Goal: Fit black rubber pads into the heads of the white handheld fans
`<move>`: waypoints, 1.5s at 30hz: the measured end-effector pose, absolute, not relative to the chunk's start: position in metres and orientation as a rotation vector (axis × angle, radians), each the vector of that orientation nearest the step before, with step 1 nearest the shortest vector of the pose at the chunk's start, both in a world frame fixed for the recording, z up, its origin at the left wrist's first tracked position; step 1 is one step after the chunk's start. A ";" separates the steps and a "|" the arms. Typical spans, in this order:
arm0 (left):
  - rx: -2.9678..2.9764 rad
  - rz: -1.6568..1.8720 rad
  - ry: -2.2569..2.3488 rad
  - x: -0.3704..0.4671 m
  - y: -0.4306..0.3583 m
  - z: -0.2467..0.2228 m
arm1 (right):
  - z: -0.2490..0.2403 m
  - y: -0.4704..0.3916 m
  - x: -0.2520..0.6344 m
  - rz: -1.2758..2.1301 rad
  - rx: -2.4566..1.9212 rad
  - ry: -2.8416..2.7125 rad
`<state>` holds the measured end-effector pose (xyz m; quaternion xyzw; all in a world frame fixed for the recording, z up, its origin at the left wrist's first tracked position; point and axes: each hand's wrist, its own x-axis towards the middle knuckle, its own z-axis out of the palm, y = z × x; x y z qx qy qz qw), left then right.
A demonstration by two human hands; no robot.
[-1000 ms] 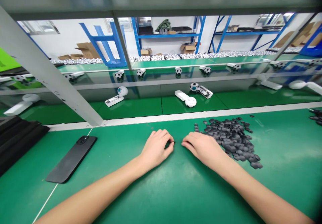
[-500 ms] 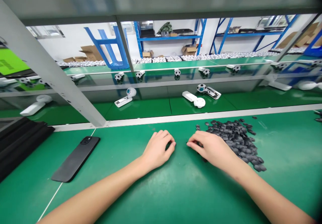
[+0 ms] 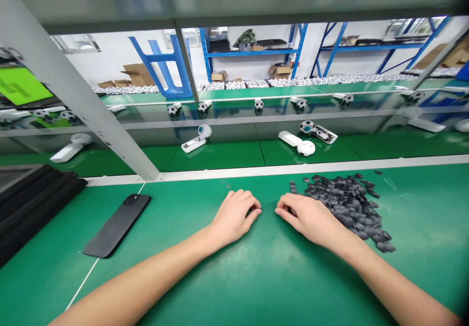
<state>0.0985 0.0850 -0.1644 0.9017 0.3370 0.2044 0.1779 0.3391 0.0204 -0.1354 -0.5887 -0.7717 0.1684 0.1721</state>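
Over the green work surface (image 3: 234, 277), my left hand (image 3: 238, 216) is closed in a pinch, with a tiny dark edge showing at the fingertips. What it holds is too small to name. My right hand (image 3: 306, 216) is closed too, thumb against the fingers, and anything between them is hidden. The two hands face each other with a small gap between. Right beside and behind my right hand lies a heap of small flat black pieces (image 3: 348, 204). A few more pieces lie just past its knuckles.
A black phone (image 3: 117, 226) and a stack of black sheets (image 3: 36, 209) lie at the left. Beyond the white ledge, a belt (image 3: 234, 155) carries white devices (image 3: 306, 148). A slanted grey post (image 3: 91, 106) stands at the left.
The view has shifted slightly, and the belt items sit further right. Both hands stay pinched, in nearly the same place. The dark bit at my right fingertips no longer shows.
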 end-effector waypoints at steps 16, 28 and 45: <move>2.479 0.603 0.869 0.098 0.085 -0.160 | -0.133 0.020 0.334 0.593 -1.600 -2.146; 2.384 0.553 0.939 0.101 0.088 -0.160 | -0.128 0.016 0.335 0.506 -1.775 -2.194; 2.328 0.610 0.884 0.098 0.091 -0.158 | -0.139 0.024 0.337 0.388 -1.719 -2.241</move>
